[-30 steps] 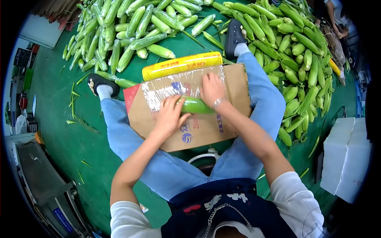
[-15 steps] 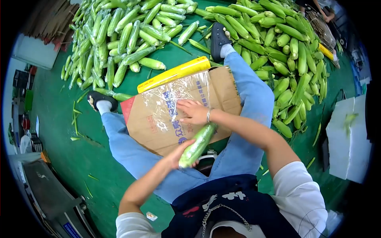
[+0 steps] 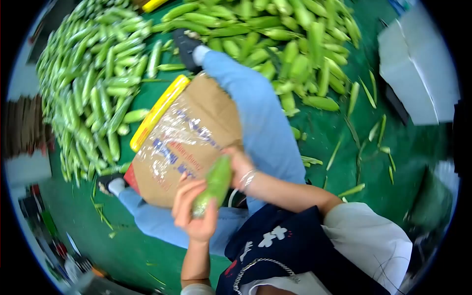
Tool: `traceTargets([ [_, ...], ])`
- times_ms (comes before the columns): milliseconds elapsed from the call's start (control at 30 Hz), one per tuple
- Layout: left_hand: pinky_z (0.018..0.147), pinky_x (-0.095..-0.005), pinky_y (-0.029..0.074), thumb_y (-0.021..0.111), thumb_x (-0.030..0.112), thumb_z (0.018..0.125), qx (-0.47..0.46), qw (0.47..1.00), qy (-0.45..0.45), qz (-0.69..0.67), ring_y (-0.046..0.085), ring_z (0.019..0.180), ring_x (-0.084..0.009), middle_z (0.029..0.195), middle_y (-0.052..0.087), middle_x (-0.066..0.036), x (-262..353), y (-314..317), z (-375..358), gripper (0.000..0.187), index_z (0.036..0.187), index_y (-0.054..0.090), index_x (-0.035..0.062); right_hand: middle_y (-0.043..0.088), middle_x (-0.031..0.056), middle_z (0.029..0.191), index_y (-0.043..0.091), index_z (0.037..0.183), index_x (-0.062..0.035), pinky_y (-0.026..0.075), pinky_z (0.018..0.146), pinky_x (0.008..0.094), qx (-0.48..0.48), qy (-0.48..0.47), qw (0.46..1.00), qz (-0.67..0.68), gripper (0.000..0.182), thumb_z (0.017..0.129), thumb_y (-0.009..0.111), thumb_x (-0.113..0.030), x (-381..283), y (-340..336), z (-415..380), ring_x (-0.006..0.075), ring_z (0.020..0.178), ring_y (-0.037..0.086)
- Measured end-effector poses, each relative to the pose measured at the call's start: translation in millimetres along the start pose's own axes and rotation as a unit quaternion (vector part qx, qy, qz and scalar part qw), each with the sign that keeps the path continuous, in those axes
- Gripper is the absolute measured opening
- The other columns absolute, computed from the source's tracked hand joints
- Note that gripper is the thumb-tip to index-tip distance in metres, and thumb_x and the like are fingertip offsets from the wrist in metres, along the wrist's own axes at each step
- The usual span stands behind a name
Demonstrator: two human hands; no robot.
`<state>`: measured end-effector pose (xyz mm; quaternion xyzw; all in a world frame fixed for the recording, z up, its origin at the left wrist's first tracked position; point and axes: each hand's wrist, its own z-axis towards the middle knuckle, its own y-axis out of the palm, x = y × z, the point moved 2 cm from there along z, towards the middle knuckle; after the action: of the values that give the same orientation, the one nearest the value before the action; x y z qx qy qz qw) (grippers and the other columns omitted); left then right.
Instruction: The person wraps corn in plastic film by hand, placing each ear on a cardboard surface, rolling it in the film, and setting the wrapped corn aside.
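Left hand (image 3: 196, 226): grip wrapped round the lower end of a green corn cob (image 3: 217, 181), held tilted over the near edge of the cardboard (image 3: 216, 101). Right hand (image 3: 240, 167) at the cob's upper end, blurred; cannot tell whether its grip holds. Clear film (image 3: 167, 142) on the cardboard, yellow roll (image 3: 160, 114) along the far edge. Film-wrapped cobs (image 3: 98, 101) heaped left, bare-husked cobs (image 3: 299, 66) right, green floor (image 3: 132, 250).

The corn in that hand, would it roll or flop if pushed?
The corn would probably roll, being long and rounded. It seems stiff, looking straight in the left hand. Its shiny lower end might be slippery.
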<state>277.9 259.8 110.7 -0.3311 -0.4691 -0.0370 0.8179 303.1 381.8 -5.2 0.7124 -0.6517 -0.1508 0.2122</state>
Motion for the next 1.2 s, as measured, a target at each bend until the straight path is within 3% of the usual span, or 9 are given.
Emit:
traceTargets([
  [133,0.081,-0.0409,0.050,0.073,0.035,0.077,0.253,0.947,0.040,-0.193,0.059,0.088,-0.0294,0.101,0.059,-0.019,4,36,21,0.057,0.111,0.047,-0.0025,0.061,0.0109,0.098,0.051,0.111,-0.0053,0.050,0.084,0.0374,-0.110,0.086,0.990,-0.038,0.030,0.094,0.049,-0.029,44,26,-19,0.0213,0.093,0.060],
  [267,0.070,-0.0364,0.051,0.069,0.031,0.079,0.120,0.950,-0.147,-0.247,0.059,0.079,-0.0239,0.089,0.057,-0.015,-46,44,37,0.055,0.117,0.044,-0.0001,0.063,0.0129,0.112,0.046,0.129,-0.0041,0.048,0.090,0.0345,-0.262,0.118,0.907,-0.307,0.043,0.098,0.046,-0.034,-17,8,-50,0.0195,0.104,0.059],
  [333,0.067,-0.0345,0.051,0.064,0.028,0.082,0.123,0.892,-0.306,-0.308,0.059,0.076,-0.0223,0.084,0.057,-0.013,-88,34,77,0.041,0.110,0.049,0.0023,0.065,0.0193,0.110,0.039,0.135,0.0050,0.048,0.088,0.0302,-0.370,-0.141,0.826,-0.401,0.048,0.099,0.047,-0.025,-89,5,-91,0.0228,0.100,0.063],
  [400,0.064,-0.0320,0.050,0.064,0.034,0.085,0.165,0.771,-0.423,-0.446,0.058,0.073,-0.0211,0.080,0.056,-0.011,-161,18,123,0.041,0.109,0.050,0.0037,0.068,0.0158,0.090,0.056,0.115,0.0035,0.051,0.078,0.0305,-0.110,-0.340,0.877,-0.321,0.026,0.094,0.051,-0.011,-160,-28,-95,0.0198,0.080,0.066],
  [567,0.075,-0.0423,0.054,0.057,0.047,0.088,0.299,0.736,-0.445,-0.413,0.059,0.087,-0.0268,0.109,0.056,-0.010,-435,-109,229,0.051,0.122,0.049,0.0098,0.048,0.0197,0.119,0.037,0.132,0.0002,0.044,0.090,0.0429,0.243,-0.371,0.396,-0.804,0.067,0.072,0.066,-0.005,-202,-192,56,0.0369,0.103,0.051],
  [733,0.113,-0.0504,0.026,0.055,0.026,0.091,0.390,0.799,-0.222,-0.401,0.026,0.138,-0.0370,0.151,0.018,-0.021,-371,-206,331,0.071,0.143,0.016,-0.0016,0.055,0.0193,0.109,0.049,0.124,-0.0002,0.045,0.088,0.0405,0.309,-0.248,0.383,-0.834,0.058,0.071,0.070,-0.011,-226,-263,131,0.0344,0.101,0.053],
  [867,0.085,-0.0341,0.050,0.053,0.028,0.092,0.152,0.957,-0.221,-0.108,0.064,0.096,-0.0243,0.106,0.066,-0.015,-343,-231,276,0.035,0.111,0.058,-0.0014,0.059,0.0176,0.105,0.054,0.119,0.0002,0.047,0.084,0.0381,0.348,-0.289,0.435,-0.779,0.052,0.071,0.070,-0.012,-252,-293,90,0.0309,0.098,0.056],
  [1033,0.071,-0.0425,0.049,0.067,0.035,0.081,0.029,0.842,-0.391,0.371,0.064,0.080,-0.0333,0.085,0.065,-0.020,-265,-136,37,0.036,0.099,0.061,0.0041,0.065,0.0087,0.096,0.059,0.108,0.0034,0.048,0.076,0.0301,0.339,-0.334,0.678,-0.560,0.040,0.074,0.071,-0.014,-226,-203,-67,0.0189,0.082,0.060],
  [1200,0.070,-0.0473,0.049,0.067,0.044,0.080,0.038,0.800,-0.464,0.378,0.063,0.080,-0.0386,0.091,0.064,-0.018,-218,-73,-51,0.043,0.092,0.056,0.0043,0.056,0.0109,0.113,0.053,0.120,0.0015,0.043,0.090,0.0319,0.135,-0.610,0.450,-0.638,0.050,0.072,0.068,-0.002,-161,27,-118,0.0209,0.102,0.054],
])
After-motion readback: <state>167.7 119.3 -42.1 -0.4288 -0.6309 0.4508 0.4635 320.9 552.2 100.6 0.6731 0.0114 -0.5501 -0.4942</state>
